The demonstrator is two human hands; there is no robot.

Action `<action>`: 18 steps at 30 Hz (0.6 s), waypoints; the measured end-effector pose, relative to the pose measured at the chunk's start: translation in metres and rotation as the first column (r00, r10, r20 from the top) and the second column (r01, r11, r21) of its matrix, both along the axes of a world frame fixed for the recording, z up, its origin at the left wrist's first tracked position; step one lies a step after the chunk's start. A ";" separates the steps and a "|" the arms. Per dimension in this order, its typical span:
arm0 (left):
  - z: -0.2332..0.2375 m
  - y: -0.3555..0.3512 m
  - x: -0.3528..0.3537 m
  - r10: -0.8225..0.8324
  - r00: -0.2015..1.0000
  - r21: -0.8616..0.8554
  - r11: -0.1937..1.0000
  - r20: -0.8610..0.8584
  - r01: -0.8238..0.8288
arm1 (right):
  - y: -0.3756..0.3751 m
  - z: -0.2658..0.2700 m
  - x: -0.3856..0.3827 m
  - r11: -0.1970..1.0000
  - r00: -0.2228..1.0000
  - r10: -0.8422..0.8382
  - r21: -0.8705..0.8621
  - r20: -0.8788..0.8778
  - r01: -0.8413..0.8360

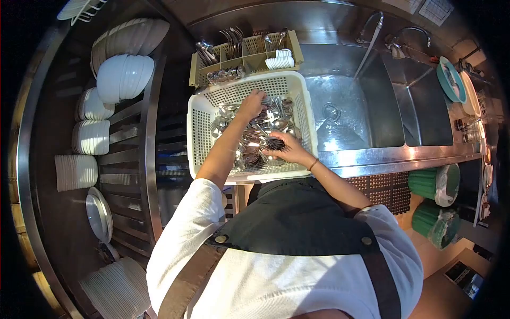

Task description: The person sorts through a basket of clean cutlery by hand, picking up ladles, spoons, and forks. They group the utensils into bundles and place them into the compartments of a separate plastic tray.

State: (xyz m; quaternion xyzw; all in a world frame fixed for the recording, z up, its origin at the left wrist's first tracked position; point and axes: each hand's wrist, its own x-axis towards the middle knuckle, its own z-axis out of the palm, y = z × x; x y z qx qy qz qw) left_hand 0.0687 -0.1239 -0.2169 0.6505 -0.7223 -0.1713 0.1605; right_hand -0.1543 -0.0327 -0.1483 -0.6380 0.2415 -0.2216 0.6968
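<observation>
Cutlery (pixel 249 139) fills the white basket (pixel 202 133); left hand (pixel 252 103) at its far end, fingers curled, grip unclear; right hand (pixel 289 150) pinches forks (pixel 274 143) near its front.

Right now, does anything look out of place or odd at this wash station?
The tap runs water into the sink, yet nobody is using it: the left hand and right hand are in the white basket of cutlery. Nothing else stands out.

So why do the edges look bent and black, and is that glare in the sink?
Head view: a fisheye lens bows the long steel rack rails and blackens the corners; light glares off the wet stainless steel sink and the shiny metal cutlery in the white perforated plastic basket; the left hand and right hand look sharp.
</observation>
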 end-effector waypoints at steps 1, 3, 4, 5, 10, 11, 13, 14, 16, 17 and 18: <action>0.002 0.001 -0.003 0.004 0.998 0.006 1.000 0.060 -0.004 | 0.001 0.002 -0.001 1.000 1.000 -0.003 0.002 -0.001 0.003; -0.006 -0.003 0.001 -0.040 0.995 -0.038 0.998 0.093 0.043 | 0.001 0.008 -0.002 0.998 1.000 -0.022 0.053 0.012 0.022; -0.010 -0.004 0.003 -0.076 0.989 -0.080 0.993 0.129 0.087 | 0.000 0.006 -0.002 0.998 1.000 -0.027 0.053 0.014 0.026; -0.014 -0.004 0.004 -0.079 0.988 -0.078 0.993 0.129 0.090 | -0.001 0.001 -0.002 0.998 1.000 -0.013 0.060 0.004 0.012; 0.028 -0.008 -0.007 -0.177 0.976 -0.106 0.976 0.127 0.191 | -0.002 -0.012 -0.005 0.999 0.999 -0.036 -0.015 0.005 0.036; 0.032 -0.009 -0.011 -0.211 0.977 -0.137 0.968 0.003 0.209 | -0.001 -0.015 -0.004 0.999 0.999 -0.033 -0.014 0.003 0.033; 0.020 -0.015 -0.011 -0.260 0.966 -0.049 0.964 0.009 0.260 | 0.000 -0.020 -0.002 0.996 0.996 -0.086 0.009 0.003 0.086; 0.015 -0.019 -0.012 -0.313 0.950 0.038 0.949 0.012 0.312 | -0.001 -0.022 -0.003 0.996 0.996 -0.089 0.006 0.001 0.089; 0.008 -0.022 -0.013 -0.299 0.954 0.045 0.953 0.012 0.298 | -0.003 -0.016 -0.005 0.999 1.000 -0.017 0.037 0.013 0.016; 0.005 -0.023 -0.012 -0.281 0.959 0.055 0.958 0.014 0.280 | -0.004 -0.017 -0.005 0.999 1.000 -0.021 0.036 0.012 0.021; -0.001 -0.024 -0.010 -0.278 0.960 0.116 0.953 -0.024 0.279 | -0.006 -0.018 -0.005 1.000 1.000 -0.012 0.025 0.003 0.012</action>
